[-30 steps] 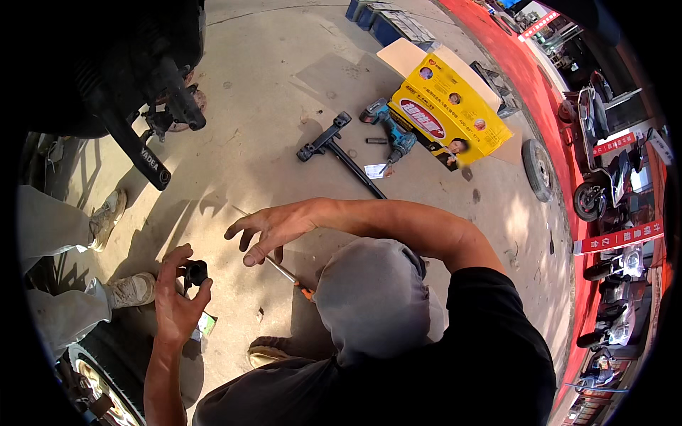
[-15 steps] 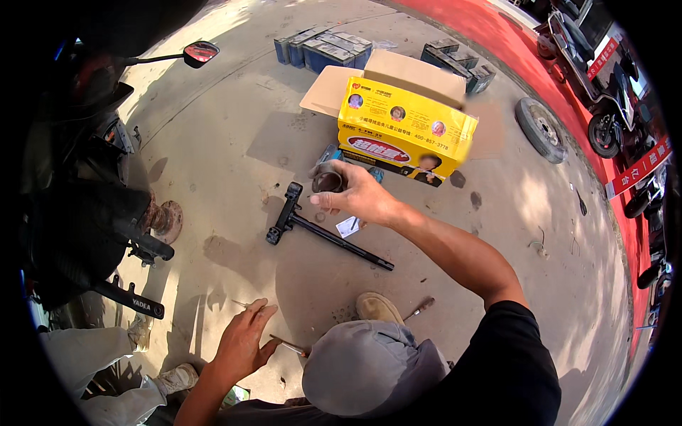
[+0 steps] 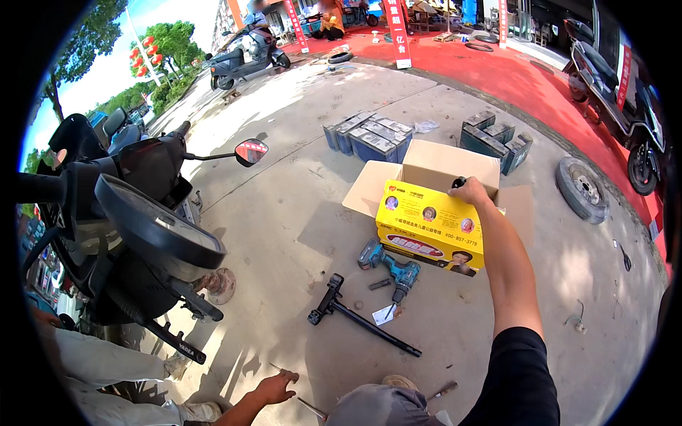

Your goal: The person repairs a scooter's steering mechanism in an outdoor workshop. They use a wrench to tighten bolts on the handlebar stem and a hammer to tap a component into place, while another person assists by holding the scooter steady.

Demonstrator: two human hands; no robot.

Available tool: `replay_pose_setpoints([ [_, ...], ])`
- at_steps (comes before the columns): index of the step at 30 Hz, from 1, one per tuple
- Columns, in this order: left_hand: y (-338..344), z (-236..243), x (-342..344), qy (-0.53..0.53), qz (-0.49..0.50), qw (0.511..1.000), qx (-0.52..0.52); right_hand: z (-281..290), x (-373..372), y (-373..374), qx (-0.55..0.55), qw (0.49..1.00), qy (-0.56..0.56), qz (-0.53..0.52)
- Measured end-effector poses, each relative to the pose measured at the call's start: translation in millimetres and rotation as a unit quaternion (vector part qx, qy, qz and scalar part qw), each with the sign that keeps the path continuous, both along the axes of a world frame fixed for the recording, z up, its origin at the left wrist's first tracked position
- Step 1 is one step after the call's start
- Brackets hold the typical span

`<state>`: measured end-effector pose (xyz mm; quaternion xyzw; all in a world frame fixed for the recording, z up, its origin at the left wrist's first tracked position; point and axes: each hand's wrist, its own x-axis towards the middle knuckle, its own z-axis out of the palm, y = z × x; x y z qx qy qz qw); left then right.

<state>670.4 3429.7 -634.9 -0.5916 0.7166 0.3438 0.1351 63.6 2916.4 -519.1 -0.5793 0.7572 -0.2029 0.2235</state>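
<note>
My right hand (image 3: 471,191) reaches across the yellow cardboard box (image 3: 426,220) and is closed around a dark round hollow part (image 3: 458,182) at the box's open top. Fingers cover most of that part. Low in the view, my left hand (image 3: 275,388) has its fingers apart, close over a thin metal shaft (image 3: 275,367) and a slim screwdriver (image 3: 311,407); I see nothing gripped in it. Between the hands lies a black T-shaped metal stem (image 3: 369,326). Beside it are a teal cordless drill (image 3: 401,275), a small dark cylinder (image 3: 380,284) and a white card (image 3: 384,314).
Dark scooter parts with a mirror (image 3: 163,227) crowd the left, next to another person's pale trousers (image 3: 114,355). Blue batteries (image 3: 373,142) and darker batteries (image 3: 497,138) stand behind the box. A wheel (image 3: 582,188) lies right, and a screwdriver (image 3: 444,389) lies near my cap.
My right hand has carried the dark hollow part from above the T-shaped stem rightward to the box top. The drill is now uncovered. The head view has tilted up; my left hand stays low.
</note>
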Motion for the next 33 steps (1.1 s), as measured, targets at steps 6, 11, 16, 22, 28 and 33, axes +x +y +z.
replay_pose_setpoints([
  [6,2.5,-8.4,8.8,0.013,-0.020,1.000,-0.016,52.1,2.1,27.9,0.181,0.979,-0.079,0.055],
  [11,-6.9,-26.3,-3.6,0.018,-0.032,0.999,-0.027,32.7,-21.7,25.7,-0.052,0.997,0.055,-0.033],
  [16,-2.5,-5.0,-6.3,0.023,-0.001,1.000,-0.017,82.9,55.0,59.0,-0.255,0.960,0.002,0.117],
  [22,-15.0,73.0,-20.4,0.078,0.078,0.987,-0.115,173.5,218.0,231.1,-0.101,0.839,-0.119,0.521],
  [28,19.1,142.7,-14.7,0.266,0.327,0.897,-0.132,173.6,362.4,371.2,-0.192,0.567,-0.095,0.795],
  [33,77.2,192.3,-2.7,0.378,0.311,0.824,-0.284,188.9,429.5,486.1,-0.160,0.411,-0.172,0.881],
])
